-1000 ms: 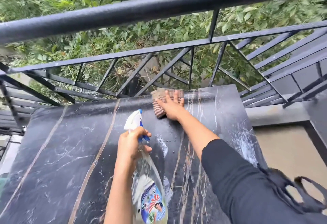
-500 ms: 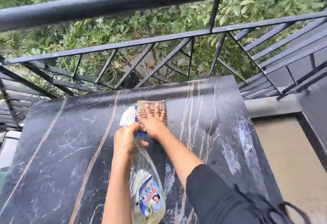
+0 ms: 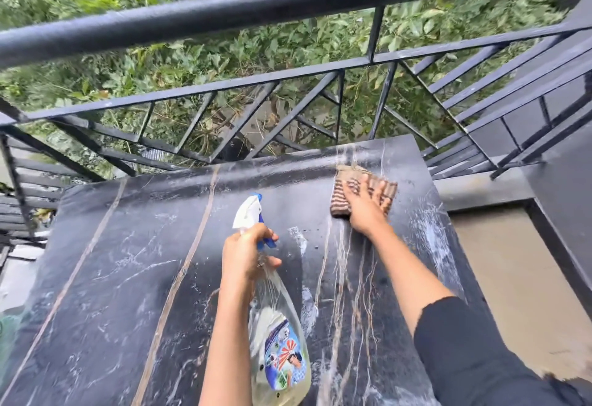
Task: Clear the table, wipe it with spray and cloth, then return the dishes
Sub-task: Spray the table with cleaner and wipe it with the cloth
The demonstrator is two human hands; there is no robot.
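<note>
From my remote seat, the far left of the view is the black marble-look tabletop [image 3: 112,277], crossed by tan veins and thin white marks. I count one tabletop, and it fills the lower frame.

Moving right, the left hand [image 3: 245,253] comes up near the middle. Its fingers and thumb are curled tight round the neck of a spray bottle [image 3: 278,325], just under the white head with its blue trigger. The bottle is clear, with a colourful label on the body. Its nozzle points away from me and its base is towards the camera. I cannot tell whether the base touches the tabletop. I count one spray bottle.

Further right, the right hand [image 3: 368,205] lies flat with its fingers spread and straight, pressing down on a brown-and-tan striped cloth [image 3: 341,195]. The cloth sits on the tabletop near its far right corner. The hand grips nothing and only bears on the cloth. I count one cloth and two hands. A black sleeve [image 3: 464,357] covers the right upper arm.

Just right of the cloth, white wet streaks [image 3: 435,239] run down the tabletop's right side. Beyond that edge is a tan floor [image 3: 512,277]. A black metal railing [image 3: 288,5] runs across the back, with green foliage [image 3: 224,53] behind it.
</note>
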